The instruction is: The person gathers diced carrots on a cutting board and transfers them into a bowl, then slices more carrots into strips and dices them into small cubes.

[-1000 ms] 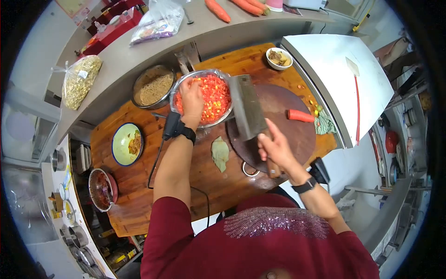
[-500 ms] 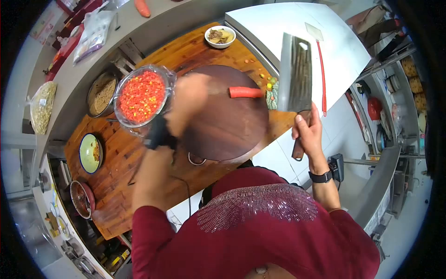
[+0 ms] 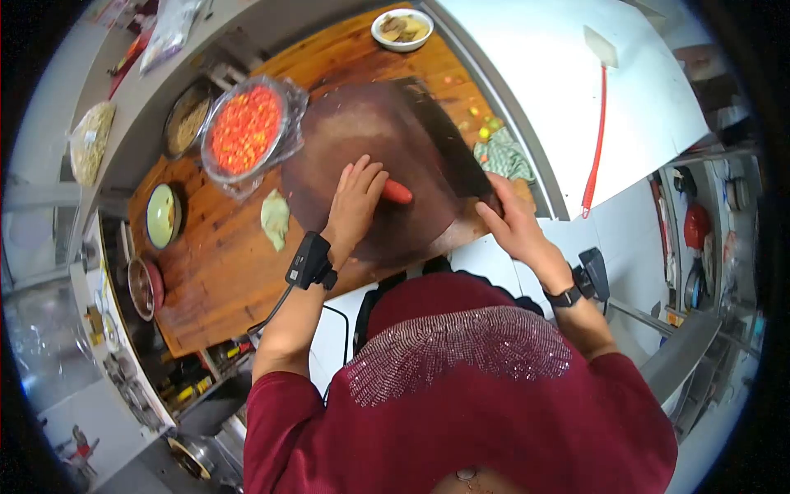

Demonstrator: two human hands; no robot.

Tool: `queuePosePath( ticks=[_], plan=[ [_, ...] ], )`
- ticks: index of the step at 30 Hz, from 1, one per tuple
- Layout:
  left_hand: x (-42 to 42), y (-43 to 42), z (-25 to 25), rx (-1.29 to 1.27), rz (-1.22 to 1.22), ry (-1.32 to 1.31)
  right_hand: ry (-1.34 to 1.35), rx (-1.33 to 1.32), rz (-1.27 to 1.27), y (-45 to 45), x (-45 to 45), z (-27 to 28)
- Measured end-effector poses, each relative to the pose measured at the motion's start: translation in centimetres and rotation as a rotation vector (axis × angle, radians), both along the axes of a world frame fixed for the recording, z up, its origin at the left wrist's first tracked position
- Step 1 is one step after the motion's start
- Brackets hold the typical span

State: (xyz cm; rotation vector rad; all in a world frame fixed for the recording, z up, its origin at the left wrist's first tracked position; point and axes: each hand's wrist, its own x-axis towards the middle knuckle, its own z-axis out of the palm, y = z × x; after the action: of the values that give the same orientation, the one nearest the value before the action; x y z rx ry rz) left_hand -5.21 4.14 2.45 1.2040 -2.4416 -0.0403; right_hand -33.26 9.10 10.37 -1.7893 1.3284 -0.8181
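My left hand (image 3: 357,198) rests on a round, dark brown chopping board (image 3: 329,123), its fingers over a red carrot piece (image 3: 397,192). The carrot's rounded end sticks out to the right of the fingers; the rest is hidden beneath them. At the board's right edge my right hand (image 3: 514,216) is at the handle end of a cleaver (image 3: 444,136). The cleaver's broad dark blade lies low over the right part of the board, and its handle is hidden by the hand.
A plastic-lined bowl of diced red and yellow pieces (image 3: 245,128) stands left of the board. Nearby are a pale green lump (image 3: 275,220), a green bowl (image 3: 163,216) and a white bowl of slices (image 3: 402,31). A crumpled green-white cloth (image 3: 506,155) and a red-handled swatter (image 3: 598,140) lie right.
My right hand has lowered the cleaver from upright in the air to the board's right side. My left hand has moved from beside the diced pieces onto the carrot, which now lies nearer me.
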Motion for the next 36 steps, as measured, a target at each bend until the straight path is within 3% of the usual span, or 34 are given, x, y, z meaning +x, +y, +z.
queuePosePath(
  ticks=[4,8,10,13,24,36],
  plan=[
    [0.9,4.2,-0.7,-0.038,0.251,0.086,0.288,-0.149,0.265,-1.4,3.3,-0.4],
    [1.1,6.9,-1.7,-0.013,0.350,0.177,0.529,0.009,0.428,-2.2,5.5,0.5],
    [1.5,6.9,-2.4,-0.075,0.323,0.367,0.562,0.014,0.462,-2.4,5.9,-0.2],
    [1.4,6.4,-3.2,-0.141,0.332,0.425,0.589,-0.030,0.482,-2.0,6.3,0.3],
    [1.6,6.1,-3.2,-0.161,0.347,0.469,0.720,-0.133,0.582,-1.8,8.2,4.2],
    [1.7,5.8,-3.2,-0.101,0.327,0.520,0.947,0.025,0.606,-3.6,10.6,5.4]
  ],
)
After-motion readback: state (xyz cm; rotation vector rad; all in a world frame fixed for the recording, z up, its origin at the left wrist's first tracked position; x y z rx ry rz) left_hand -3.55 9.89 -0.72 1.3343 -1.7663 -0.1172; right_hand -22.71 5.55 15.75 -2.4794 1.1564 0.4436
